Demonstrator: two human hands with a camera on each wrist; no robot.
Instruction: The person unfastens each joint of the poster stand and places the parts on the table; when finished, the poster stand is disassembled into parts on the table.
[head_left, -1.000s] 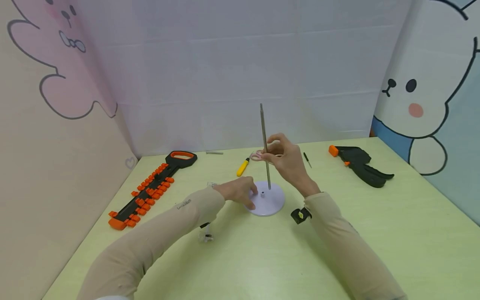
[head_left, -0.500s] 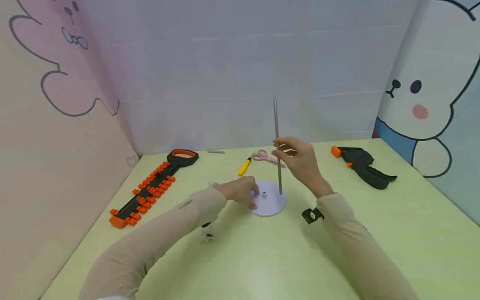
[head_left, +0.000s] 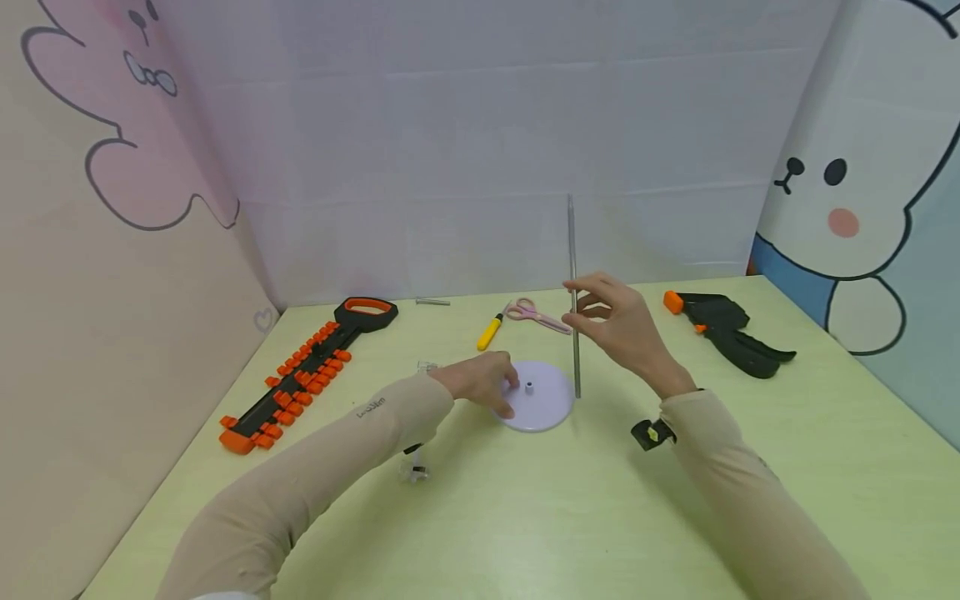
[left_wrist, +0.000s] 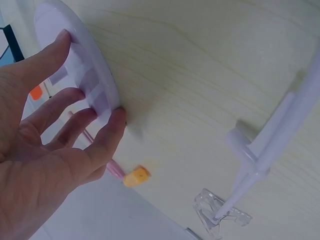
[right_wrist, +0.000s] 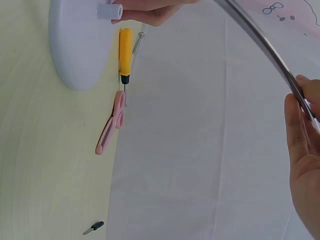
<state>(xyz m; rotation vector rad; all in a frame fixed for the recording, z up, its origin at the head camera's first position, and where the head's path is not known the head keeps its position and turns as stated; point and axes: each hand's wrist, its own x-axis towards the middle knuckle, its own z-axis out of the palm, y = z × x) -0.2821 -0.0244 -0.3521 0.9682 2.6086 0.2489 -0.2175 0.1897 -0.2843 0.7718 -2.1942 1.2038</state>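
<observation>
A pale round base (head_left: 543,400) with a short central stub lies on the table. My left hand (head_left: 483,385) is at its left rim. In the left wrist view, thumb and fingertips are spread over the base (left_wrist: 102,65), one fingertip right at the rim. My right hand (head_left: 618,321) pinches a slender metal rod (head_left: 572,242) between thumb and fingers and keeps it upright. The rod's lower end stands just right of the base, apart from the stub. The right wrist view shows the rod (right_wrist: 270,47) slanting into the fingers.
Behind lie a yellow-handled screwdriver (head_left: 490,332), pink scissors (head_left: 540,317) and a small metal rod (head_left: 432,302). A black-and-orange rack (head_left: 300,379) is left, a black clamp-like tool (head_left: 727,333) right. A white branched piece (left_wrist: 270,150) with a clear clip (left_wrist: 215,207) lies below the left forearm.
My right hand has carried the rod rightward, from above the base near the stub to beyond its right edge. The left hand has stayed on the base.
</observation>
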